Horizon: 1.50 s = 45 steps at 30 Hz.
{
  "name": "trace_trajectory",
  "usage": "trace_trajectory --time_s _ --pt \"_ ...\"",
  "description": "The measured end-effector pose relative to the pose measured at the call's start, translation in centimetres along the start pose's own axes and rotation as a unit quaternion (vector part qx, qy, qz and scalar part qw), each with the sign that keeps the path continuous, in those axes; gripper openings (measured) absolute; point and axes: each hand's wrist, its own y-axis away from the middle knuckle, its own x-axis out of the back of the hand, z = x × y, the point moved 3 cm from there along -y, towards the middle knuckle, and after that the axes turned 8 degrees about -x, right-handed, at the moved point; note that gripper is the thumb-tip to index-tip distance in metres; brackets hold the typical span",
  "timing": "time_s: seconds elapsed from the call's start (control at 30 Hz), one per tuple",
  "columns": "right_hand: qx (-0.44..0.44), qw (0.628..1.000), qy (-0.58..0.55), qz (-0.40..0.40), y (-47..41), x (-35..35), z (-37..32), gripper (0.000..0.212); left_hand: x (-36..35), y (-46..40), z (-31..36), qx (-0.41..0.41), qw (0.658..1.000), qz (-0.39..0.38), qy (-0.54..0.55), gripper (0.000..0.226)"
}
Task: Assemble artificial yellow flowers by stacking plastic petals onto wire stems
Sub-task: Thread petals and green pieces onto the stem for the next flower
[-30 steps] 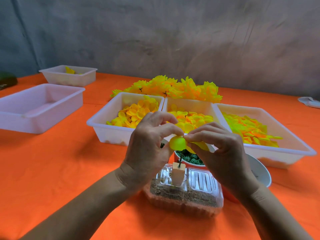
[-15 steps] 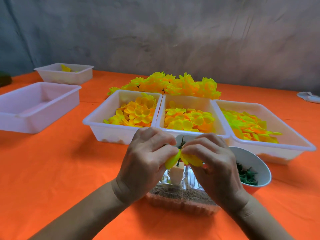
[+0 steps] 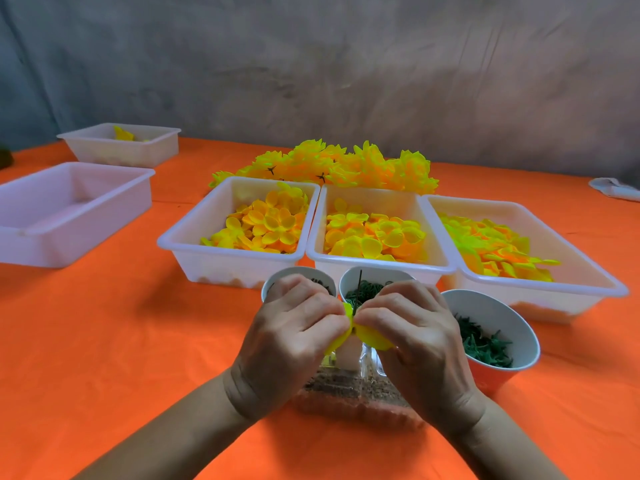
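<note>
Left hand point(image 3: 294, 332): its fingers pinch the left side of a yellow plastic petal piece point(image 3: 372, 337), knuckles up.
Right hand point(image 3: 412, 336): its fingers pinch the right side of the same petal piece, tips almost meeting the left hand's.
Petal piece: near the front edge of the orange-covered surface point(image 3: 104, 341), just above a small pale block point(image 3: 349, 353) standing in a clear plastic box of brown granules point(image 3: 349, 389).
Wire stem point(image 3: 358, 292): thin and dark, rising behind the fingertips; its lower part is hidden.
Change: a second ago the petal was held higher, clear of the block; now both hands have brought it down close to it.
Meaning: the petal looks threaded and pressed low on the stem; another layer probably comes next.
Supplies: three white trays of yellow petals point(image 3: 377, 233) beyond the hands, finished yellow flowers point(image 3: 332, 164) behind them.
</note>
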Motion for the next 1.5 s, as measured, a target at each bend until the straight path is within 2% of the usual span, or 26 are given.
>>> trace_trajectory --time_s 0.2,0.3,0.4,0.63,0.83,0.97,1.07,1.17,1.37,1.5 --pt "-0.013 1.000 -0.005 0.000 0.6 -0.2 0.1 0.014 -0.1 0.1 -0.3 0.034 0.998 0.002 0.046 0.020" --pt "-0.033 0.999 -0.042 -0.012 0.7 -0.2 0.5 0.014 0.1 0.3 -0.8 0.047 0.995 -0.023 0.083 0.016" --pt "-0.059 0.993 -0.094 -0.034 0.9 0.0 1.0 0.012 0.6 0.4 -1.1 0.052 0.992 -0.046 0.105 0.024" --pt "-0.036 0.995 -0.073 -0.056 0.9 0.4 1.0 0.017 1.0 0.2 -0.8 -0.017 0.996 -0.071 0.042 0.029" --pt "-0.042 0.995 -0.069 -0.059 0.8 0.6 0.8 0.017 1.2 0.3 -0.7 -0.036 0.996 -0.081 0.024 0.019" --pt "-0.066 0.993 -0.078 -0.066 1.0 0.8 0.8 0.021 1.9 0.4 -0.9 0.059 0.986 -0.102 0.115 0.029" --pt "-0.082 0.989 -0.104 -0.068 1.1 1.1 0.9 0.028 2.5 0.0 -1.1 0.168 0.955 -0.038 0.241 0.031" --pt "-0.097 0.984 -0.132 -0.069 1.1 1.3 1.0 0.031 1.8 -1.1 -1.2 0.245 0.933 0.015 0.262 0.027" --pt "-0.148 0.973 -0.176 -0.029 0.6 1.5 1.7 0.024 -1.1 -1.4 -1.3 0.330 0.878 0.006 0.345 0.007" --pt "-0.187 0.964 -0.187 -0.014 -0.3 0.9 2.8 0.020 -1.8 -1.0 -1.7 0.339 0.869 -0.013 0.362 0.009"
